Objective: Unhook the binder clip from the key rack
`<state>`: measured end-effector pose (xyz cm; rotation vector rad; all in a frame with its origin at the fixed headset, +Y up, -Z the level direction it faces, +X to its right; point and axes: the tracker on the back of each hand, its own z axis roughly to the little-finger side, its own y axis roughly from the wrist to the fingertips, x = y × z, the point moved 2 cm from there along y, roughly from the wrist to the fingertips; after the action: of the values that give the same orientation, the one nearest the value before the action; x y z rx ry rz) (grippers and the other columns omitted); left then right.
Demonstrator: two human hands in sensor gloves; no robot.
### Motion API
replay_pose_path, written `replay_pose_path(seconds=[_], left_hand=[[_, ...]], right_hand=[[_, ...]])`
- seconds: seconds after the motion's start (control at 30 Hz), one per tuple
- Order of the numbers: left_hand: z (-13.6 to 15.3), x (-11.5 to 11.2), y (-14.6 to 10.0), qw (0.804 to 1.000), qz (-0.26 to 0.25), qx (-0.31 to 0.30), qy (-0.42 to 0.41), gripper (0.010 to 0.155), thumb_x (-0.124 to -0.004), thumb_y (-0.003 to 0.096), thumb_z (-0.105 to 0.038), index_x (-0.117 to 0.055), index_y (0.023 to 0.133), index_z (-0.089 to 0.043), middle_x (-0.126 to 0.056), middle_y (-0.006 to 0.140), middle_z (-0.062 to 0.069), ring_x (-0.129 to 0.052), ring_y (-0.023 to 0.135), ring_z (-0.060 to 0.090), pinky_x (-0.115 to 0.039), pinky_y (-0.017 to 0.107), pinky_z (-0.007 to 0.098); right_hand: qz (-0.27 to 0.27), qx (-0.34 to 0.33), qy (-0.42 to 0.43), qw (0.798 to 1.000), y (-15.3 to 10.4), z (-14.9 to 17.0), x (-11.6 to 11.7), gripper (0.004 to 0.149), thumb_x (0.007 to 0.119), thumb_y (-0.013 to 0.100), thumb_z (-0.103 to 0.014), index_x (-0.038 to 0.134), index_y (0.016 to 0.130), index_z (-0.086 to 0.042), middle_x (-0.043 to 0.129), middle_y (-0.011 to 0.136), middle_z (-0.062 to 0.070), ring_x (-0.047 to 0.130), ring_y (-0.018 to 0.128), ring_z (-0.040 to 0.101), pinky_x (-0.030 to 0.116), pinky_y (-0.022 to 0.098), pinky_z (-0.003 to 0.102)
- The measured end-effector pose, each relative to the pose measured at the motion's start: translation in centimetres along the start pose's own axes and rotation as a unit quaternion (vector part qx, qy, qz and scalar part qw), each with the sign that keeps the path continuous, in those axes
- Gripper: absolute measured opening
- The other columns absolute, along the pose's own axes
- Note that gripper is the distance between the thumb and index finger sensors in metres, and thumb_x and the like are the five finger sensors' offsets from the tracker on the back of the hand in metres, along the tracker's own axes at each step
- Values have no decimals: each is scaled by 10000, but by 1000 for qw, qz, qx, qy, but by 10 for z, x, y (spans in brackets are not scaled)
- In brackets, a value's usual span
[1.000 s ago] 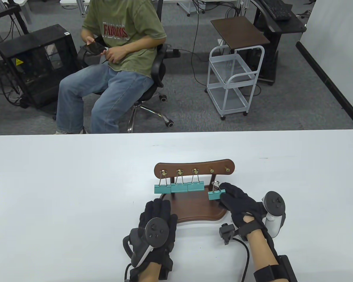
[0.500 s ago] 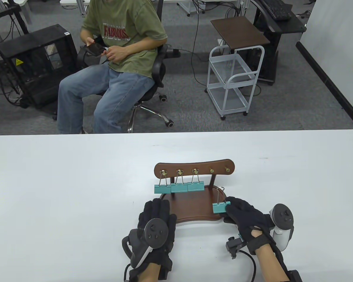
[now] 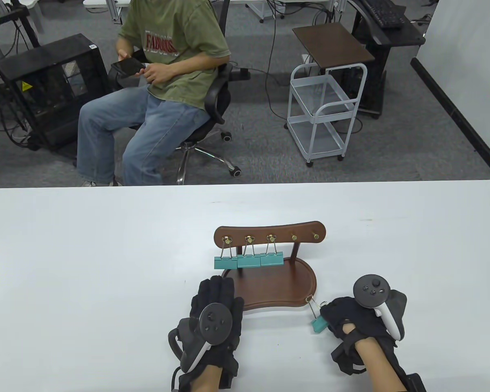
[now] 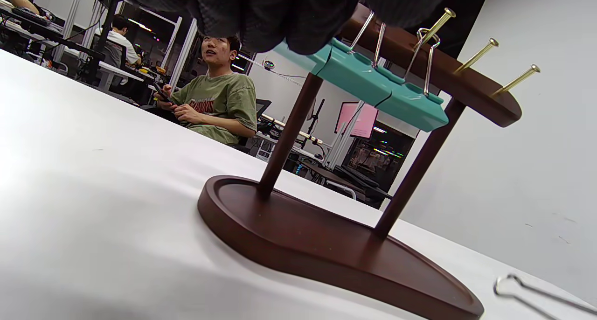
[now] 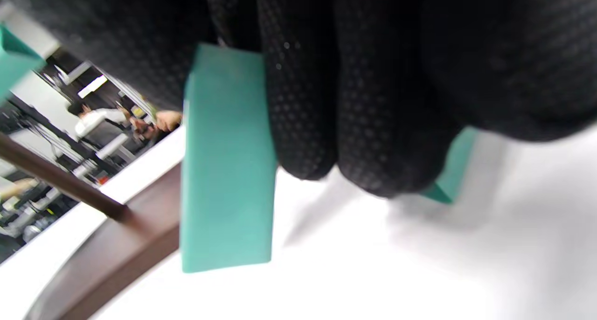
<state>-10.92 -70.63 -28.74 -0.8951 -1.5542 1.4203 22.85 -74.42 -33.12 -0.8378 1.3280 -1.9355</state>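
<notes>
Right hand [image 3: 353, 318] grasping a teal binder clip [image 3: 319, 324] low over the white desk [image 3: 106, 253], just beside the right front edge of the key rack [image 3: 269, 261]; the grip is clenched on the clip's body, whose wire handles [image 3: 311, 304] point up toward the rack base; in the right wrist view the gloved fingers [image 5: 354, 124] cover most of the clip [image 5: 227, 170], and the picture is blurred. Left hand [image 3: 216, 314] lies at the rack's front left edge, its fingers hidden under the tracker [image 3: 215, 320]; whether this grip is clenched or released cannot be told. Three teal clips [image 3: 249, 260] hang from the rack's left three brass hooks; the left wrist view cuts off the leftmost behind the glove.
</notes>
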Motion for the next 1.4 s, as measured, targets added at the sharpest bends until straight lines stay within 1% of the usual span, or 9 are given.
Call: replay_pose_path(seconds=[0.23,0.4,0.57,0.6,0.77,0.97,1.2,1.3,1.4], left_hand=[[0,0,0,1000,0,0,-2,618,-594,540,-545,-617,1102,-289,-572,1186,28,-509,1109,308,-514,759,535],[0,0,0,1000,0,0,-3,618,-593,541,-545,-617,1103,-289,-572,1186,28,-508,1110,309,-513,760,534],[0,0,0,1000,1,0,2,618,-594,540,-545,-619,1102,-288,-575,1185,29,-508,1110,309,-513,759,535],[0,0,0,1000,2,0,3,619,-593,540,-546,-619,1102,-288,-573,1185,29,-509,1110,308,-513,760,535],[0,-1,0,1000,5,0,9,618,-595,540,-546,-621,1101,-289,-575,1185,30,-510,1109,309,-514,759,536],[-1,-1,-1,1000,7,0,13,619,-594,540,-547,-621,1101,-287,-579,1184,30,-513,1108,312,-517,757,537],[-1,-1,-1,1000,9,-2,14,617,-594,541,-546,-622,1100,-288,-581,1183,29,-514,1108,310,-517,757,536],[-1,-1,-1,1000,9,-1,15,617,-594,541,-546,-621,1101,-287,-580,1183,30,-513,1107,311,-517,757,537],[-1,-1,-1,1000,10,0,14,619,-592,541,-547,-620,1101,-286,-580,1184,30,-512,1108,311,-515,757,537]], right_hand=[[-9,11,-78,997,-2,-14,17,453,883,355,-460,912,637,-107,1110,348,111,1104,175,324,939,128,401],[11,7,-133,991,-4,-21,22,455,880,356,-464,913,634,-105,1116,306,69,1102,160,329,937,117,401],[38,-14,-208,977,-8,-32,23,452,888,352,-487,923,610,-118,1107,242,36,1098,134,319,934,108,393],[42,-19,-222,974,-8,-34,23,452,890,351,-491,924,608,-121,1105,242,34,1099,181,289,934,111,392],[64,-33,-268,961,-11,-42,24,454,900,334,-508,932,592,-135,1102,278,76,1097,187,289,933,113,392],[75,-34,-274,958,-11,-42,22,454,882,339,-521,936,591,-147,1101,333,105,1095,215,297,932,126,397],[98,-34,-215,971,-15,-37,7,415,874,334,-487,955,562,-151,1095,359,116,1092,233,300,931,140,402],[122,-50,-186,974,-18,-36,0,429,864,340,-478,939,604,-147,1080,435,142,1077,310,340,921,196,430],[164,-74,-172,969,-21,-36,-8,472,851,346,-488,905,668,-147,1046,538,163,1046,413,380,905,272,457]])
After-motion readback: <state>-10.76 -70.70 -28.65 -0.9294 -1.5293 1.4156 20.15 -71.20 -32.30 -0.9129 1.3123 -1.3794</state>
